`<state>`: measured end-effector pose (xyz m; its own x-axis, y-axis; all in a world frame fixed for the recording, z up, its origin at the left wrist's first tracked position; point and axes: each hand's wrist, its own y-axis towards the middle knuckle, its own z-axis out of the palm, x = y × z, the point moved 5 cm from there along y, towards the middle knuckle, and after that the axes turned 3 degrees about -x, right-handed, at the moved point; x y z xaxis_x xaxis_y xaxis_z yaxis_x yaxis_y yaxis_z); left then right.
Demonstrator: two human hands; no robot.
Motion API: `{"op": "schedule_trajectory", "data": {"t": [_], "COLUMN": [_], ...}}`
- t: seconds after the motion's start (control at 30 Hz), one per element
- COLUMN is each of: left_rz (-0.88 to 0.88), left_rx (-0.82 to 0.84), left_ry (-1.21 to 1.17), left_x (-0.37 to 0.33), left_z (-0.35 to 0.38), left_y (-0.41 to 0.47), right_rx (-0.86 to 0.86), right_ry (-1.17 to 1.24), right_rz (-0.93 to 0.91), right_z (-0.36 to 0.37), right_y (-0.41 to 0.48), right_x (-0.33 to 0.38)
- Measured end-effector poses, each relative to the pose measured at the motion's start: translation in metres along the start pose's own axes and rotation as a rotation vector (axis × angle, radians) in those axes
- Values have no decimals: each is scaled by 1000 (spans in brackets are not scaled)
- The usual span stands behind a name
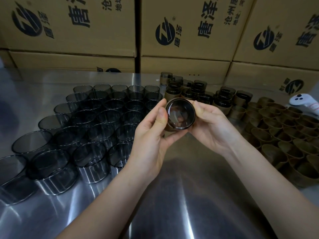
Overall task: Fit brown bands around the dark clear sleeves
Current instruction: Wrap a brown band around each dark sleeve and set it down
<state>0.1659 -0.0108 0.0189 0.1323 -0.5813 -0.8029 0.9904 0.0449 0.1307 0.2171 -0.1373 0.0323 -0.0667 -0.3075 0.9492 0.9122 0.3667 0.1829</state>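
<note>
Both hands — left hand (151, 133), right hand (210, 125) — fingers curled round one banded sleeve (180, 115).

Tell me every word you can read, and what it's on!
"唐泽": big black characters on the middle cardboard box; repeated on its neighbours.
"唐泽": small, beside the round logo on that box.
"®": above that logo.
"沧州唐": smaller line on the same box, cut off at the top.
"地址": beside it; the rest is cut off.
White controller: its label is too blurred to read.
Dark sleeves and brown bands: no writing visible.
</note>
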Motion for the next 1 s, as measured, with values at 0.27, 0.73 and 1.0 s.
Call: {"op": "schedule_trajectory", "data": {"t": [0.27,0.73,1.0], "left_rz": [-16,-44,-12], "left_rx": [-13,-29,-76], "left_ry": [-36,-74,-128], "left_x": [0,1,3], "left_z": [-1,-1,-5], "left_y": [0,1,2], "right_rx": [-1,-1,2], "right_ry": [-2,9,22], "right_rz": [-7,-22,-13], "right_z": [0,-1,-1], "right_y": [0,1,0], "right_x": [0,0,0]}}
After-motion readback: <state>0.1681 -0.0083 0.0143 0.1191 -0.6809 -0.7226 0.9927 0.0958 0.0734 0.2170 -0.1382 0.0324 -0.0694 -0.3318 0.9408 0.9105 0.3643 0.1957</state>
